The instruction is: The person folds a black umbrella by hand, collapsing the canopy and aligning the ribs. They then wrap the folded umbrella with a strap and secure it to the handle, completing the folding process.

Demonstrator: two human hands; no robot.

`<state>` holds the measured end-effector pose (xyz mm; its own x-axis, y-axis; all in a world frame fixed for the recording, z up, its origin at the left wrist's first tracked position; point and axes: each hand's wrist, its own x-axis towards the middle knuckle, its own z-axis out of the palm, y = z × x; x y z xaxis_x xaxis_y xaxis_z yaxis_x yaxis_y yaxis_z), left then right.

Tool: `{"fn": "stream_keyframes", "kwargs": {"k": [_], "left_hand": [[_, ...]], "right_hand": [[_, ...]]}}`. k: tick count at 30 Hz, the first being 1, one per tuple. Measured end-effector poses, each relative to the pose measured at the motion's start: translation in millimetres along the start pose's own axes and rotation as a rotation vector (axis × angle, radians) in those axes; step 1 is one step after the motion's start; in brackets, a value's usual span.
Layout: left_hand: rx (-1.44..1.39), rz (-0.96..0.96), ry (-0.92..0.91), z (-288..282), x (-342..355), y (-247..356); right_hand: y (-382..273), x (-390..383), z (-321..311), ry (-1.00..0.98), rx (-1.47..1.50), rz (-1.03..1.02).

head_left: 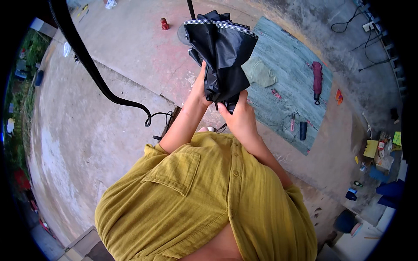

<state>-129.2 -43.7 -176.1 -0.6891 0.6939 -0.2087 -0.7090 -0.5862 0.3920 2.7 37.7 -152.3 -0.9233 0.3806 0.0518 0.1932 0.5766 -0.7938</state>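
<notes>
A black folding umbrella (230, 50) with black-and-white checked trim hangs in front of me, its loose canopy bunched in folds. My left hand (201, 87) wraps its left side, with most fingers hidden behind the fabric. Lower on the right, my right hand (241, 116) is closed around the dark bottom end, thumb towards me. Right of the umbrella lies a bluish-grey mat (289, 52). On it are a pale green cloth cap (260, 72), a folded maroon umbrella (318, 80), a pink-handled tool (292, 122) and a dark blue cylinder (303, 130).
A thick black cable (89, 65) curves down on the left. A small red object (164, 24) stands on the concrete floor (87, 135). Orange scraps (338, 96) lie beside the mat. Boxes and clutter (383, 152) line the right side, with wires (368, 48) above them.
</notes>
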Motion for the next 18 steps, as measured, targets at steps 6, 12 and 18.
{"fn": "stream_keyframes", "kwargs": {"k": [6, 12, 18], "left_hand": [[-0.130, -0.189, -0.169, -8.9, 3.6, 8.0], [0.172, -0.215, -0.156, -0.3, -6.4, -7.8], [0.176, -0.423, -0.152, 8.9, -19.1, -4.7]], "right_hand": [[-37.1, 7.7, -84.6, -0.164, 0.186, -0.102], [-79.1, 73.4, -123.7, 0.051, -0.078, -0.724], [-96.2, 105.3, -128.4, -0.418, 0.417, -0.409]]}}
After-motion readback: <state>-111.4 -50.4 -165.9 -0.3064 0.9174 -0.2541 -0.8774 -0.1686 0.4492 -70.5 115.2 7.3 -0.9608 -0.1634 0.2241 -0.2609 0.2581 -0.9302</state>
